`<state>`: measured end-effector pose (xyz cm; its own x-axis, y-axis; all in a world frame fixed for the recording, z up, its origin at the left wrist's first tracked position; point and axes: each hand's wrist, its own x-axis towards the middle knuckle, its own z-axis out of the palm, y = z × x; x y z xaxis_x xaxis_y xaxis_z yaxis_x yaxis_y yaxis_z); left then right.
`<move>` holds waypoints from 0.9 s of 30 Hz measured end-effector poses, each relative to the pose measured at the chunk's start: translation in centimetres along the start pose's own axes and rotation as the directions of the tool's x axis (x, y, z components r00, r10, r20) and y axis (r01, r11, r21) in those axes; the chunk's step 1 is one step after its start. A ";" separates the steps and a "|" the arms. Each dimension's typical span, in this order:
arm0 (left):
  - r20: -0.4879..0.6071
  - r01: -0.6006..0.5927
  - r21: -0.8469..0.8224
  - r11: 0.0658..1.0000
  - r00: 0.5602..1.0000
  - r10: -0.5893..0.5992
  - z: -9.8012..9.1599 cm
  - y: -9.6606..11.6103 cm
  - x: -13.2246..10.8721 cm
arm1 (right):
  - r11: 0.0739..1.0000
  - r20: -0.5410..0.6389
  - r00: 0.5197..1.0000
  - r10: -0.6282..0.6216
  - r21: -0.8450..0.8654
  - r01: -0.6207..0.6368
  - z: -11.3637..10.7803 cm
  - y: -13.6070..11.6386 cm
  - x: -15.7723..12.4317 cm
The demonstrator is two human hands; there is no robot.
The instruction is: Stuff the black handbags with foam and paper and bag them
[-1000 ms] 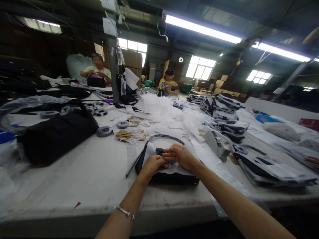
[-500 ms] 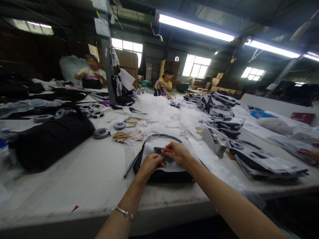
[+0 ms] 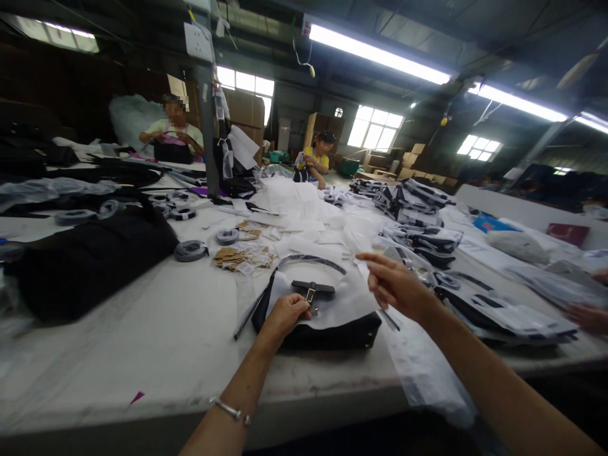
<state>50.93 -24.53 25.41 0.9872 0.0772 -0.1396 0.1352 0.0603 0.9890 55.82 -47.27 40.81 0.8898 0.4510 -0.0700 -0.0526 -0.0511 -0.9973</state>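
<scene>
A black handbag [image 3: 327, 332] wrapped in white tissue paper lies flat on the table in front of me, its curved handle [image 3: 311, 260] pointing away. My left hand [image 3: 285, 315] rests on the bag's left part, fingers curled beside the metal clasp [image 3: 311, 294] on its black flap. My right hand [image 3: 394, 284] hovers above and to the right of the bag, fingers loosely spread and empty, near a clear plastic bag [image 3: 418, 367] hanging over the table's edge.
A big black bag [image 3: 90, 256] lies at the left, with tape rolls [image 3: 190, 251] and paper tags [image 3: 244, 258] behind. Stacks of wrapped bags [image 3: 503, 313] fill the right. Two people work at the far end. Another person's hand [image 3: 586, 315] shows at the right edge.
My right hand has lifted off the clasp and swung up to the right, opening. The clasp and flap now lie uncovered. My left hand has stayed on the bag.
</scene>
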 end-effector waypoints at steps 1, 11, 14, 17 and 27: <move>0.009 0.003 -0.007 1.000 1.000 -0.003 0.0 0.0 0.0 | 0.987 0.097 0.994 0.045 -0.156 -0.029 -0.1 0.6 -2.0; 0.068 0.038 -0.015 0.999 0.997 -0.037 -0.1 1.4 -0.7 | 0.352 0.341 0.931 -0.127 -0.862 0.364 5.2 3.1 -7.6; 0.071 0.020 0.000 1.000 0.997 -0.020 0.0 1.5 -0.9 | 0.121 0.412 0.863 -0.291 -0.879 0.461 6.2 2.6 -4.0; 0.065 0.001 0.027 1.000 0.998 -0.003 0.1 1.7 -0.9 | -0.016 0.492 0.818 -0.299 -0.859 0.512 7.0 4.1 -0.3; 0.075 -0.054 0.162 0.985 0.996 0.042 0.2 1.1 -1.5 | 0.082 0.571 0.786 -0.236 -0.795 0.601 5.0 8.3 3.0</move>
<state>49.64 -24.81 26.69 0.9956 0.0043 -0.0937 0.0936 -0.1059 0.9900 55.82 -41.92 32.18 0.4532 0.8755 0.1677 0.8912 -0.4410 -0.1063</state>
